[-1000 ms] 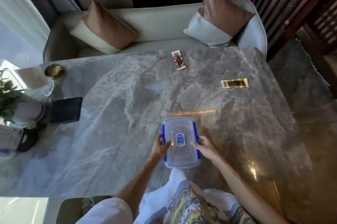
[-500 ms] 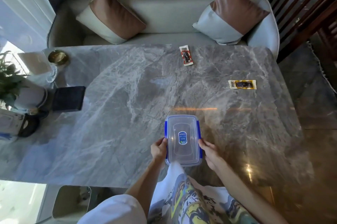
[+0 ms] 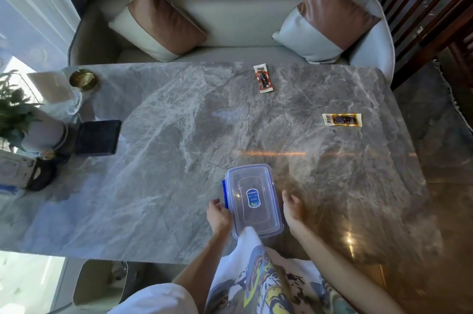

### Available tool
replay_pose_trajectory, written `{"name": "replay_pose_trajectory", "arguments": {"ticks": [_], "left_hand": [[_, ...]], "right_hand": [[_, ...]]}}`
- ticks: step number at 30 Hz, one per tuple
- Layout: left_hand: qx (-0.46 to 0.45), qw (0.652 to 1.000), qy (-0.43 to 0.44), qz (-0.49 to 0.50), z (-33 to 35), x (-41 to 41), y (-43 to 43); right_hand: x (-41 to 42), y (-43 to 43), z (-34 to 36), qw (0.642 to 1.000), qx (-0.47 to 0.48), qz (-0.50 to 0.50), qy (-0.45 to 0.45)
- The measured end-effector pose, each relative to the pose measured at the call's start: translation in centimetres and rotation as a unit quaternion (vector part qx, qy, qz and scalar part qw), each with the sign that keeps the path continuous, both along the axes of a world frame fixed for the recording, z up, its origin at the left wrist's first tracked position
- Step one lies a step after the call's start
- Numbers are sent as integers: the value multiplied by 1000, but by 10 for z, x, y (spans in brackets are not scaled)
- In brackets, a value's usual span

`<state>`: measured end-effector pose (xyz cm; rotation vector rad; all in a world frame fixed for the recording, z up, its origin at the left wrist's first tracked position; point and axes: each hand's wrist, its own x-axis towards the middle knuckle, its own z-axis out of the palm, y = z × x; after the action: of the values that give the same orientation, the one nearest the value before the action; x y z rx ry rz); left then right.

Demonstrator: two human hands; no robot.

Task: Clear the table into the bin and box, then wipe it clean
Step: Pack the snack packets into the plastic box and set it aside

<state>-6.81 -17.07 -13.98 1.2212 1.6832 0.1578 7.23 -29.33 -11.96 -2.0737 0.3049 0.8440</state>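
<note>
A clear plastic box (image 3: 252,198) with a lid and blue clips lies flat on the grey marble table (image 3: 166,160), near its front edge. My left hand (image 3: 218,216) touches the box's left side at the blue clip, which sticks out sideways. My right hand (image 3: 291,207) hovers a little off the box's right side, fingers apart, holding nothing. A red-and-white snack packet (image 3: 263,79) lies near the far edge. A yellow snack packet (image 3: 342,119) lies at the right.
At the table's left end stand a brass bowl (image 3: 83,79), a dark square pad (image 3: 97,137), a potted plant (image 3: 18,119) and a white carton (image 3: 12,170). A cream sofa (image 3: 238,24) with two cushions runs behind the table.
Both hands held the box's sides before. Now my right hand has come off the box, and the left clip stands out from the lid.
</note>
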Motion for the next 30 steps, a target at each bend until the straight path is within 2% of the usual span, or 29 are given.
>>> {"name": "replay_pose_trajectory", "arguments": {"ticks": [1, 3, 6, 11, 16, 21, 23, 26, 30], "left_hand": [[41, 998, 6, -36, 5, -1, 3], [104, 989, -6, -106, 13, 0, 9], [144, 969, -6, -202, 14, 11, 31], [29, 949, -64, -306, 28, 44, 79], [-42, 932, -45, -356, 25, 52, 95], [-87, 906, -56, -411, 28, 49, 76], [-80, 901, -57, -423, 27, 48, 65], [-63, 917, -117, -376, 26, 49, 57], [-65, 907, -143, -391, 35, 61, 51]], "right_hand": [[0, 0, 6, 999, 6, 28, -23], [-3, 0, 11, 994, 35, 99, -15], [-10, 1, 12, 985, 25, 168, 11], [-15, 5, 23, 986, 28, 165, -5], [-2, -16, 34, 990, 55, 132, -13], [16, -51, 25, 994, 36, 102, -26], [16, -58, 26, 993, 31, 112, -28], [14, -62, 28, 991, 41, 124, -20], [19, -72, 28, 991, 66, 117, -18]]}}
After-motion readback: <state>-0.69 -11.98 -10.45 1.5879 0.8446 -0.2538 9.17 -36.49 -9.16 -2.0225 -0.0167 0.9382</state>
